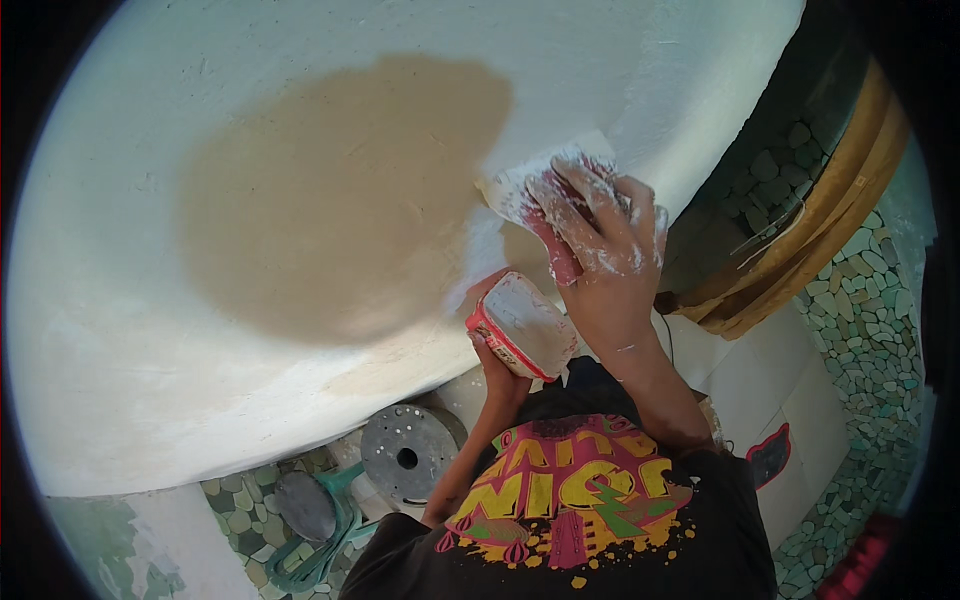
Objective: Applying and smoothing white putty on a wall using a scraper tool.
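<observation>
Scraper caked w/ wht paste, rect. tub

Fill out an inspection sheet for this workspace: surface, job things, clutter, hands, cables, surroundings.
Surface: white curved surface with a large brownish oval patch, shadow or stain unclear.
Job things: red-sided container holding whitish paste; pinkish spreader, smeared white, at the white curved surface.
Clutter: grey round disc with a central hole; green bundle near it, kind unclear.
Hands: left hand grips the container; right hand, streaked white, holds the spreader.
Cables: thin dark line, possibly a cord; too fine to tell.
Surroundings: pebble-patterned floor, pale tiles, brown curved band at right.
</observation>
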A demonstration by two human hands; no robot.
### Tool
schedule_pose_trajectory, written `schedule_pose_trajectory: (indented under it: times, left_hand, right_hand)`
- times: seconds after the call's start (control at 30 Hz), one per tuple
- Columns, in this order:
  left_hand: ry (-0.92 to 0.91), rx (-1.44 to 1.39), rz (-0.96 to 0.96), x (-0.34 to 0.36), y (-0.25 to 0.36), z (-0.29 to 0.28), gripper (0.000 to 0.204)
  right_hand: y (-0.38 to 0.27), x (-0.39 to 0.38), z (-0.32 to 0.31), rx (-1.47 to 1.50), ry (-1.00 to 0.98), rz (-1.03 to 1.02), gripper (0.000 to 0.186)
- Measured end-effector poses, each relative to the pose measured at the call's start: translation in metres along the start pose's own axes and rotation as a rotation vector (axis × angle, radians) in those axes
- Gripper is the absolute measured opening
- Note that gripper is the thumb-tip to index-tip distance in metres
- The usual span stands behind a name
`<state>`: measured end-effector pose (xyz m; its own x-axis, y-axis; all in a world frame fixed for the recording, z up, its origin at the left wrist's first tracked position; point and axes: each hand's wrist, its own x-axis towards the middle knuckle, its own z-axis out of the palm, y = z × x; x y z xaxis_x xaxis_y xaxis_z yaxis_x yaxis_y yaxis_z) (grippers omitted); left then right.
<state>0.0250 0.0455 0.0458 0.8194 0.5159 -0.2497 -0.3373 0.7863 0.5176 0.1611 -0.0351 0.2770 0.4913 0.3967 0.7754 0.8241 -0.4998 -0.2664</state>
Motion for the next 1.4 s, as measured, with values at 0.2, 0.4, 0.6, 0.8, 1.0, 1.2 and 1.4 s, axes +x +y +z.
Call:
schedule_pose_trajectory:
  times: [0.2, 0.4, 0.6, 0.8, 1.0, 1.2, 1.4]
  left_hand:
    - [0.044, 0.014, -0.016, -0.003, 0.001, 0.004, 0.091]
    - [-0.011, 0.012, -0.007, -0.006, -0.001, -0.001, 0.090]
    - [0.035, -0.005, 0.004, -0.009, -0.003, -0.003, 0.089]
    - [0.075, 0.014, 0.033, -0.011, 0.002, 0.006, 0.091]
    - [0.115, 0.056, 0.053, -0.008, 0.001, 0.000, 0.090]
    - [0.134, 0.073, 0.027, -0.012, 0.000, -0.010, 0.088]
    - [0.107, 0.133, 0.122, -0.009, 0.011, 0.003, 0.088]
  right_hand:
    - [0.019, -0.030, 0.007, 0.031, -0.115, 0.056, 0.048]
    - [0.019, -0.013, -0.025, 0.409, -0.056, 0.064, 0.040]
    - [0.023, -0.001, -0.032, 1.240, -0.208, 0.583, 0.021]
    - [0.054, -0.035, 0.002, 1.019, -0.030, 0.573, 0.024]
    - [0.081, -0.078, 0.037, 0.717, 0.196, 0.365, 0.025]
    - [0.083, -0.083, 0.044, 0.419, 0.273, 0.219, 0.028]
    - [0.072, -0.067, 0.046, 0.580, 0.220, 0.332, 0.031]
